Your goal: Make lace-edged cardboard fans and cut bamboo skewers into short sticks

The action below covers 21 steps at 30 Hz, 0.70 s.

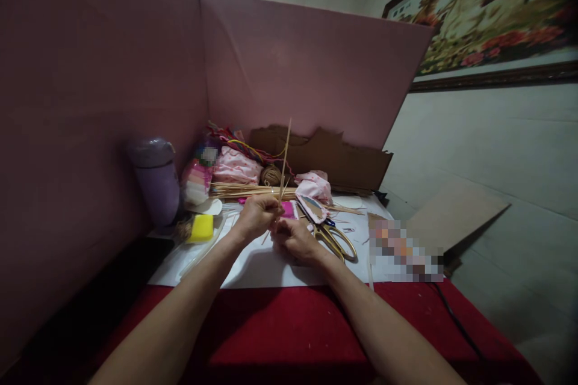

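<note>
My left hand point(258, 216) is closed in a pinch around thin bamboo sticks point(285, 159), which rise nearly upright above the fingers. Just below and to the right, my right hand point(295, 240) has its fingers curled together close to the left fingertips. Whatever lies between the right fingers is hidden. Behind the hands lies a bundle of bamboo sticks point(226, 190), and a bright pink piece point(288, 210) shows beyond the fingertips. Gold-handled scissors point(336, 243) lie beside my right hand.
On the left stand a purple bottle point(158, 180) and a yellow block point(202, 228). A ball of brown twine point(271, 175), pink dotted cloth point(237, 165) and torn cardboard point(352, 162) sit at the back. Pink panels point(307, 60) wall the left and rear. A cable point(458, 319) crosses the red cloth point(280, 331).
</note>
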Available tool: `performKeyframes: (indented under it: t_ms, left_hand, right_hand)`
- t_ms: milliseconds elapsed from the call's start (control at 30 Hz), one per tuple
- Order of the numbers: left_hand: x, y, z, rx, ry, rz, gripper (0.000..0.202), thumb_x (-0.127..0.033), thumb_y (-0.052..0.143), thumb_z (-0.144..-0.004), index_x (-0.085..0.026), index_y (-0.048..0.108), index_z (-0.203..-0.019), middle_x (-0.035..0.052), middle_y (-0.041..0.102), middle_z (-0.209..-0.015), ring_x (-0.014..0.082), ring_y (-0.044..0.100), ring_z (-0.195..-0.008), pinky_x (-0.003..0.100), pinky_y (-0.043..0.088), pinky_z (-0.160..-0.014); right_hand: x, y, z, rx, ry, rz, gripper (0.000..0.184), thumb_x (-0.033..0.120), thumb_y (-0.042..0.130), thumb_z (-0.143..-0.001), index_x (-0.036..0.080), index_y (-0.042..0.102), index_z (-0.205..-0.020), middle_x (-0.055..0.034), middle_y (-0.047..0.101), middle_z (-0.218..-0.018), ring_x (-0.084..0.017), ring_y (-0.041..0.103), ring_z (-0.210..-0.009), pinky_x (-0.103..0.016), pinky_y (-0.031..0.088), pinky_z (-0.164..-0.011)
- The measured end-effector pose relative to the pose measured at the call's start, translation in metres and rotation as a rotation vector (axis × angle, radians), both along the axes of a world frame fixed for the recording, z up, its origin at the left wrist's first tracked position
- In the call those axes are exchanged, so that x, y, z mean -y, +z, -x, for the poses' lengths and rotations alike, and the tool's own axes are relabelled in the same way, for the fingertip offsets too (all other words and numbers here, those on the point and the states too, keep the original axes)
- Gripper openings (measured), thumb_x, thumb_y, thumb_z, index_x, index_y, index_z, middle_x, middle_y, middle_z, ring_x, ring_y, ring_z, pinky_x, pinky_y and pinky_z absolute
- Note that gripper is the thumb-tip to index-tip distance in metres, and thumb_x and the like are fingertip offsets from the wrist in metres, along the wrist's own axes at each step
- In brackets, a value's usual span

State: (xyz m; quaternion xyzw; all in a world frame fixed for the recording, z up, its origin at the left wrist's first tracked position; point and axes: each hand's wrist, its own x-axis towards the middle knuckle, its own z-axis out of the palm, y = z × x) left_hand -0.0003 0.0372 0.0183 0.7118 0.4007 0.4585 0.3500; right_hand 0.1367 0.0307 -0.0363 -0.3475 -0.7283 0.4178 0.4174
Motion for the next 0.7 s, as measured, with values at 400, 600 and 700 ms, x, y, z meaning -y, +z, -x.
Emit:
performKeyframes:
  t_ms: [400,600,700]
  left_hand:
    - [0.002,0.013,0.008,0.001,-0.098,0.129,0.018,-0.023,0.061,-0.064,-0.014,0.055,-0.05,-0.0019,0.052,-0.041,0.0095,0.049,-0.037,0.02,0.041,-0.039]
    - [0.004,0.018,0.013,0.025,-0.114,0.234,0.018,-0.025,0.067,-0.062,-0.011,0.061,-0.053,0.0004,0.056,-0.042,0.0105,0.053,-0.038,0.02,0.043,-0.039]
    - [0.008,0.023,0.012,0.141,-0.093,0.218,0.018,-0.027,0.069,-0.061,-0.01,0.064,-0.062,0.0007,0.058,-0.044,0.0101,0.053,-0.039,0.019,0.043,-0.038]
  right_hand:
    - [0.004,0.005,-0.001,-0.013,0.093,0.105,0.007,0.018,0.054,-0.071,0.018,0.049,-0.067,0.0055,0.052,-0.049,-0.009,0.049,-0.041,-0.019,0.039,-0.043]
    - [0.004,0.005,0.001,-0.005,0.095,0.1,0.023,0.033,0.054,-0.079,0.016,0.053,-0.063,0.0037,0.054,-0.047,-0.009,0.05,-0.041,-0.02,0.039,-0.043]
    - [0.004,0.005,0.002,-0.022,0.073,0.139,0.022,0.034,0.058,-0.077,0.015,0.056,-0.066,0.0028,0.056,-0.048,-0.01,0.051,-0.04,-0.021,0.041,-0.042]
